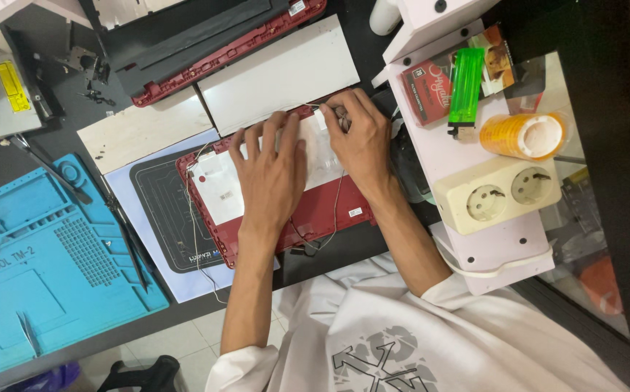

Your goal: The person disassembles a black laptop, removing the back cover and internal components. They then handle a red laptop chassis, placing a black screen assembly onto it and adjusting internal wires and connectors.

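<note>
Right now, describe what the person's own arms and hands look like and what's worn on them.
Both the left hand and right hand are bare: no gloves, rings or watch visible. The forearms are uncovered; white sleeves end near the elbows, part of a white shirt with a grey graphic.

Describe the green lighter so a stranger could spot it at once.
Start at the pale shelf to the right of the red laptop shell. Above the cream double socket, the lighter lies across a red packet. It is the only bright translucent green thing there; the tape roll beside it is orange.
</note>
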